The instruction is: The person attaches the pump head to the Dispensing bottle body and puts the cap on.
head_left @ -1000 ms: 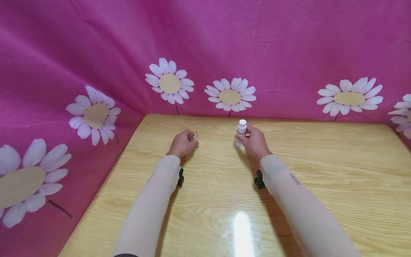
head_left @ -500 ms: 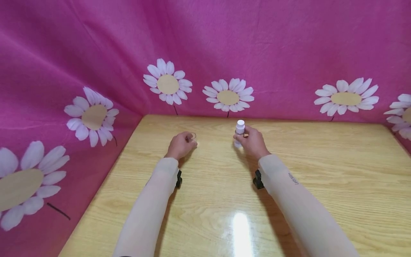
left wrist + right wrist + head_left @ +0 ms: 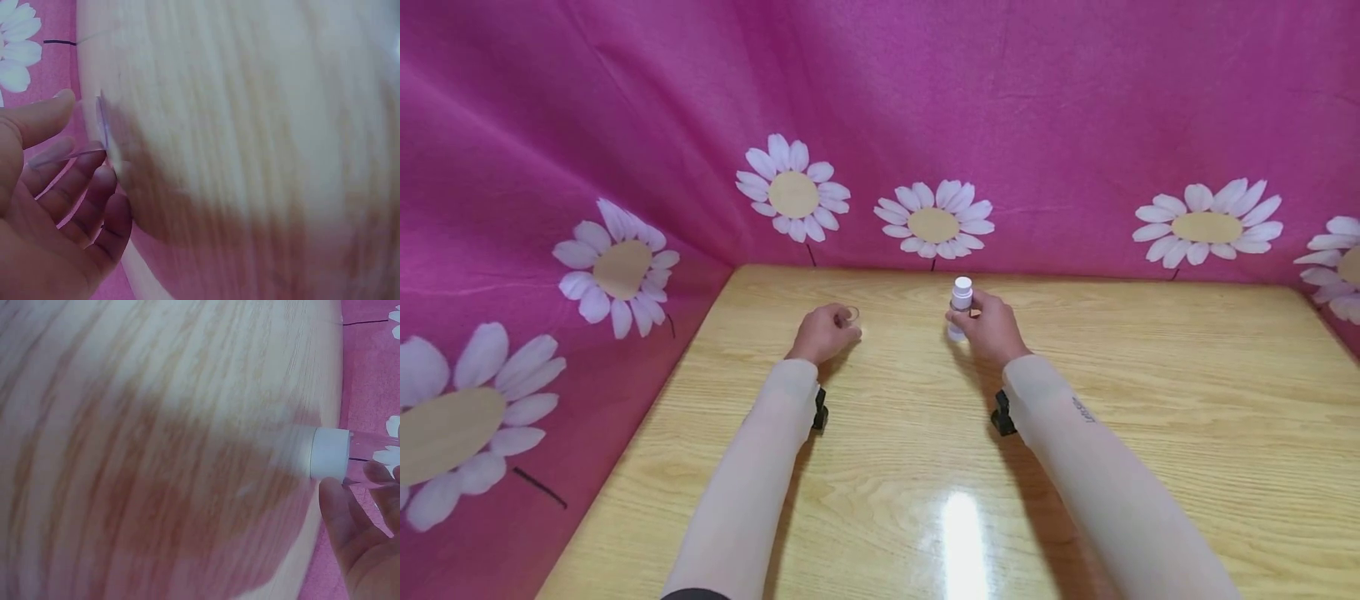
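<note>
My left hand (image 3: 822, 333) is at the back of the wooden table, left of centre, with thumb and fingers around a small clear cup (image 3: 103, 128). The cup stands on the tabletop, its round rim showing beside the fingers in the head view. To the right, my right hand (image 3: 994, 331) grips a small bottle (image 3: 962, 293) with a white top, a see-through middle and a white base. Upright, the bottle has its base (image 3: 329, 454) right at the table surface in the right wrist view. The fingers partly hide its middle.
Pink cloth (image 3: 1060, 108) printed with large daisies hangs behind the table (image 3: 880, 417) and along its left side. A bright light reflection lies on the wood near the front. Black wrist cameras (image 3: 1003, 414) sit under the forearms.
Both hands keep their places and their holds on the clear cup and the bottle. The head view shifts only slightly.
</note>
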The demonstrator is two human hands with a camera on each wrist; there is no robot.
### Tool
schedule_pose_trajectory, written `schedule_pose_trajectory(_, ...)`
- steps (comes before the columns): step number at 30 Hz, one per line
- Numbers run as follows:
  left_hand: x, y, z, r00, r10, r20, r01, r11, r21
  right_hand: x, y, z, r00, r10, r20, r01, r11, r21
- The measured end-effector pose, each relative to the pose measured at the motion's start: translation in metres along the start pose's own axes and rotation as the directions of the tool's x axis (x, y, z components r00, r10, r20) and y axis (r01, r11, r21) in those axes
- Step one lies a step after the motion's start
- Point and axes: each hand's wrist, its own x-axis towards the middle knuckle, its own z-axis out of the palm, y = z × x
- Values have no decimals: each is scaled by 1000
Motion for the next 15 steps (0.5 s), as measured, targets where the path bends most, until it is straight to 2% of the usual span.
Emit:
schedule_pose_trajectory(8, 2, 4, 1, 999, -22, 24, 22, 999, -27, -2, -1, -2, 1000, 3, -3, -2, 1000, 17)
schedule_pose_trajectory(15, 4, 7, 6, 997, -54, -54, 47, 991, -124, -3, 0, -1, 1000, -3, -16, 3, 1000, 17)
